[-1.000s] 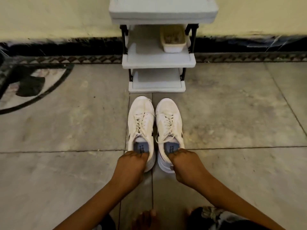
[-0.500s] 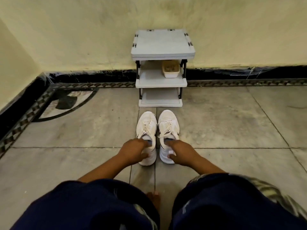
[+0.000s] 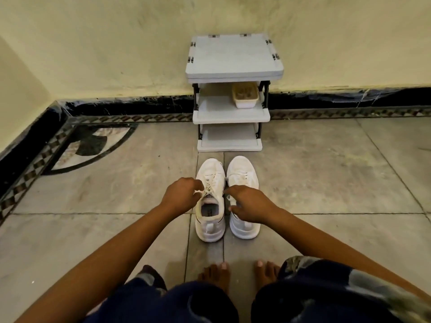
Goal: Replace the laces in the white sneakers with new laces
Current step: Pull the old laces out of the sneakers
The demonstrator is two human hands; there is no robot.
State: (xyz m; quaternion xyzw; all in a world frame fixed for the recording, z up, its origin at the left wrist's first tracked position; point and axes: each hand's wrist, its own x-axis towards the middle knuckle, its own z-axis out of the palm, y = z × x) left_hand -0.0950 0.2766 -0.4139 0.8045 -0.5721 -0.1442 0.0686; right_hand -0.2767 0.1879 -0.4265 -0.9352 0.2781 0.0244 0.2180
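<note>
Two white sneakers stand side by side just in front of the three-tier rack [image 3: 233, 57], toes pointing at it: the left sneaker [image 3: 211, 220] and the right sneaker [image 3: 242, 169]. The left hand [image 3: 180, 194] pinches a lace [image 3: 207, 185] of the left sneaker between curled fingertips. The right hand [image 3: 249, 203] hovers with bent fingers over the right sneaker's lacing (whether it has hold of a lace end cannot be told). One tub [image 3: 245, 96] sits on the rack's middle shelf.
</note>
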